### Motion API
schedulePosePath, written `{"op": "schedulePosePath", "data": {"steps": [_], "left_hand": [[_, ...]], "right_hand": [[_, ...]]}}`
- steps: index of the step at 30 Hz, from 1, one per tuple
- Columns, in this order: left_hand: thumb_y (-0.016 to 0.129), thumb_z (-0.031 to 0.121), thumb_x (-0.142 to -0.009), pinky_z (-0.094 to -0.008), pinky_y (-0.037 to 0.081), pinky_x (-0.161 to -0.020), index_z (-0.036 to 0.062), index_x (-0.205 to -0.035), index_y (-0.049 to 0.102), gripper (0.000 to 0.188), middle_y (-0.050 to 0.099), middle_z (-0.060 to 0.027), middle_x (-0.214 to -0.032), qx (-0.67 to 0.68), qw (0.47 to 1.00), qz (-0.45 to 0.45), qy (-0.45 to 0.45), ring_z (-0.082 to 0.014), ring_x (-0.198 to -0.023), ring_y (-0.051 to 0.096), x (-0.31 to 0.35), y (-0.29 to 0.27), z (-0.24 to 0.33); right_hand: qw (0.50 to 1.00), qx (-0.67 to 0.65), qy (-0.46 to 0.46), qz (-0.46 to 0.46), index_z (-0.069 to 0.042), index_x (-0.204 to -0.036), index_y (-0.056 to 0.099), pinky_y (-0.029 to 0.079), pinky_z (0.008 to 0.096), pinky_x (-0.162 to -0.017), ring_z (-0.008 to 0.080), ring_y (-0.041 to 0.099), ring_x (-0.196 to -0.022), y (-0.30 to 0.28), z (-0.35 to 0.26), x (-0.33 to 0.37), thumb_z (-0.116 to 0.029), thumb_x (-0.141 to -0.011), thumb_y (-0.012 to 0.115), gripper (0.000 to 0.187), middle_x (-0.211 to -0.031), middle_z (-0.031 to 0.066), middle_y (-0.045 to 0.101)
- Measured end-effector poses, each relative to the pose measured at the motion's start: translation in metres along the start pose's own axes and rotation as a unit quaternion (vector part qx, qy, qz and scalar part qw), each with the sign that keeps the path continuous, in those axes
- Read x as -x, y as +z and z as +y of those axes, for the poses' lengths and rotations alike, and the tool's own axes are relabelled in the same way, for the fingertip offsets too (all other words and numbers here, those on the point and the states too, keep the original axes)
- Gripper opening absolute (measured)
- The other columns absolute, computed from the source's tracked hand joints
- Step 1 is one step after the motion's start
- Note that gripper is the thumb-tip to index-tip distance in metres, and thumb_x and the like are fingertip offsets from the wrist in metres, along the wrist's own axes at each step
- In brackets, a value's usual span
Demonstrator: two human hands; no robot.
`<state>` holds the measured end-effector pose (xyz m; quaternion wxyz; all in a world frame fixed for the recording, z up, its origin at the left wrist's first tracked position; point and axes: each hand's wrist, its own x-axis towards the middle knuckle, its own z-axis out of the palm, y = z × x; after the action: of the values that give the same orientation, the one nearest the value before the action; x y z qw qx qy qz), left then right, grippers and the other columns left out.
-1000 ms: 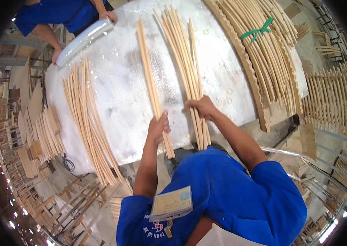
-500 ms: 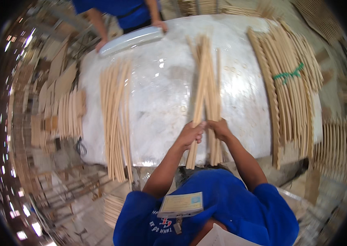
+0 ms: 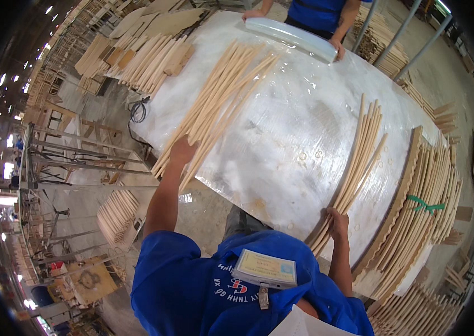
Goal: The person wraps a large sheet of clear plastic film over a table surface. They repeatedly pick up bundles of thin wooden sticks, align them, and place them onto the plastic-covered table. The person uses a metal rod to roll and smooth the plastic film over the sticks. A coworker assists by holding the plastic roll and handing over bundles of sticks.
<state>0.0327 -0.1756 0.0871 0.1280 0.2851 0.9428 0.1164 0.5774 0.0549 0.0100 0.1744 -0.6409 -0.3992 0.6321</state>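
My left hand point(image 3: 184, 150) is closed on the near end of the left spread of thin wooden sticks point(image 3: 223, 81), which lies slanting across the left of the white table. Its fingers are partly hidden by the back of the hand. My right hand point(image 3: 338, 223) grips a smaller bundle of wooden sticks point(image 3: 362, 148) near its lower end. That bundle fans out slightly toward the far end, over the right part of the table. The two lots of sticks are wide apart.
The table point(image 3: 282, 145) has a shiny wrapped top. Across it, a person's hand point(image 3: 338, 47) rests on a roll of clear film point(image 3: 293, 38). A stack of sticks tied with green ribbon point(image 3: 424, 204) lies at the right. A dark cable coil point(image 3: 138, 109) hangs off the left edge.
My hands have moved apart from the middle sticks: the left to the left-hand spread, the right rightward with a bundle. The view has turned, so the table appears slanted.
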Motion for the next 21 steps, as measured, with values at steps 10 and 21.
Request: {"op": "schedulePosePath", "data": {"steps": [10, 21], "left_hand": [[0.073, 0.081, -0.071, -0.0723, 0.011, -0.121, 0.0183, -0.166, 0.027, 0.123, 0.014, -0.0172, -0.174, -0.149, 0.987, 0.008, 0.057, -0.0416, -0.160, 0.008, -0.066, 0.026, 0.005], [0.080, 0.047, -0.077, -0.0792, 0.022, -0.114, 0.0372, -0.165, 0.023, 0.105, 0.002, -0.0228, -0.173, -0.124, 0.979, -0.054, 0.151, -0.0609, -0.153, 0.005, -0.162, 0.021, 0.032]], "right_hand": [[0.986, 0.105, -0.040, 0.123, 0.002, -0.100, 0.069, 0.054, 0.0362, -0.064, 0.0201, 0.068, -0.070, 0.041, -0.007, 0.008, -0.018, -0.079, 0.076, 0.030, -0.082, 0.0083, 0.069], [0.969, 0.129, -0.031, 0.209, 0.002, -0.099, 0.070, 0.056, 0.0366, -0.061, 0.0210, 0.068, -0.068, 0.130, 0.000, 0.022, -0.013, -0.080, 0.078, 0.026, -0.082, 0.0079, 0.070]]}}
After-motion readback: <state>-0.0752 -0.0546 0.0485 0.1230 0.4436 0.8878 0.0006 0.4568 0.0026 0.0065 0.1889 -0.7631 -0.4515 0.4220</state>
